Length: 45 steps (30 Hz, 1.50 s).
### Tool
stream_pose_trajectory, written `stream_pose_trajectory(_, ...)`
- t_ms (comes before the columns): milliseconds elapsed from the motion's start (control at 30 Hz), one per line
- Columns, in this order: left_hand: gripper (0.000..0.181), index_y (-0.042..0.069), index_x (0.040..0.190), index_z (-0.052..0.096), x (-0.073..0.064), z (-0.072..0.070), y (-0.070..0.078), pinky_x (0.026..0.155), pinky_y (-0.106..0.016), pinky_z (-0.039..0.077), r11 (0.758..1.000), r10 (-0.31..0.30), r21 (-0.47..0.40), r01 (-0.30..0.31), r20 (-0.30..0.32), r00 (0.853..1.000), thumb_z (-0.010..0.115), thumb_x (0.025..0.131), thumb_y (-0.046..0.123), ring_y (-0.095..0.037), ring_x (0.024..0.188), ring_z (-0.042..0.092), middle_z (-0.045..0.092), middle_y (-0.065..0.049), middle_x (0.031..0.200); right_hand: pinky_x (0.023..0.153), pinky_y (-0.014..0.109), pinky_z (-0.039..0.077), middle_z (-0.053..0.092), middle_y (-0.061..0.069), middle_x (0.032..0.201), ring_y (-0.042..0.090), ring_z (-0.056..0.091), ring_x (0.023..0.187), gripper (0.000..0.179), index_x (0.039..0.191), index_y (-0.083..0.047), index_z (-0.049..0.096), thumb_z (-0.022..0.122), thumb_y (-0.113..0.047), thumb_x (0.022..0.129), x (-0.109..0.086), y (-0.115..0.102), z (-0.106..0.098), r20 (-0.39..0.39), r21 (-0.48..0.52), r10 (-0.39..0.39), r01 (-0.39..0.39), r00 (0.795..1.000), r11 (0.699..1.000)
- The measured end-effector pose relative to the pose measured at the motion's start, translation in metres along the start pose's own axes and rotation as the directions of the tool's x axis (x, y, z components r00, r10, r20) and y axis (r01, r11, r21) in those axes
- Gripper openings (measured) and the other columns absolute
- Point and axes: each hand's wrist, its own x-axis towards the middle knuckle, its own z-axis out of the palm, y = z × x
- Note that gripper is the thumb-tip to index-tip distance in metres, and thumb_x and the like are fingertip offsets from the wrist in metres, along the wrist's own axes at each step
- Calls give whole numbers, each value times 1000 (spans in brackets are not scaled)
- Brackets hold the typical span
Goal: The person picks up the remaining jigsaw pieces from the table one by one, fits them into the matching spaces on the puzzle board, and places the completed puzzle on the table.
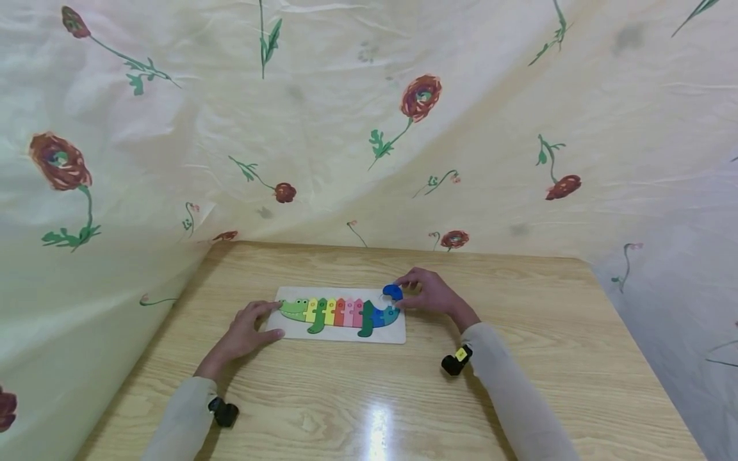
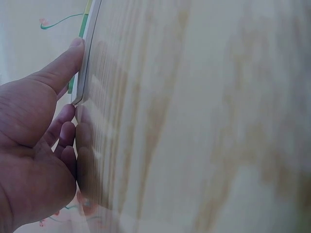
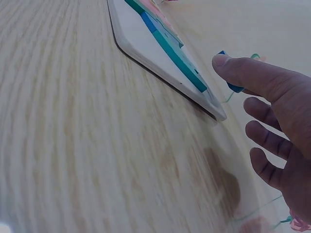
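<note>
A wooden crocodile puzzle (image 1: 340,334) lies on the table, its coloured pieces in a row from the green head on the left to a blue-teal tail. At the board's left end rests my left hand (image 1: 249,331), its straight thumb (image 2: 68,65) touching the edge near the front corner and its index finger by the crocodile's head. My right hand (image 1: 431,292) pinches a dark blue curved puzzle piece (image 1: 393,292) between thumb and fingers. That piece is raised off the board in the right wrist view, above the tail end, beside a pale bare spot. The right hand's other fingers are loosely bent.
The wood-grained table (image 1: 323,397) spreads around the board. A cream cloth with red flowers (image 1: 346,128) hangs behind and at the sides. Each wrist wears a small black camera (image 1: 455,362). Light glares off the front of the table.
</note>
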Motion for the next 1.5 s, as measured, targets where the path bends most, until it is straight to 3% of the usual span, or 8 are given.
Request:
stream_pose_trajectory(833, 67, 15, 149, 53, -1, -1, 4, 109, -69, 29, 1000, 3, 11, -3, -2, 1000, 80, 90, 32, -47, 136, 33, 40, -24, 152, 83, 34, 50, 64, -3, 104, 17, 56, 94, 43, 119, -16, 75, 87, -35, 83, 6, 5, 9, 38, -29, 34, -33, 999, 999)
stream_pose_trajectory(1233, 68, 15, 149, 53, -1, 0, 3, 110, -69, 24, 1000, 6, -7, -6, -7, 1000, 80, 90, 33, -46, 136, 31, 39, -24, 153, 81, 33, 47, 63, -3, 103, 19, 52, 92, 42, 120, -17, 75, 86, -36, 84, 6, 3, 10, 55, -19, 58, -57, 997, 998)
stream_pose_trajectory(1500, 68, 15, 150, 53, -1, 0, 4, 110, -70, 23, 1000, -3, -13, 3, -3, 1000, 80, 90, 33, -47, 138, 30, 38, -24, 154, 80, 33, 46, 62, -3, 101, 19, 51, 91, 41, 121, -18, 75, 85, -36, 85, 7, 4, 9, 67, -27, 37, -35, 997, 999)
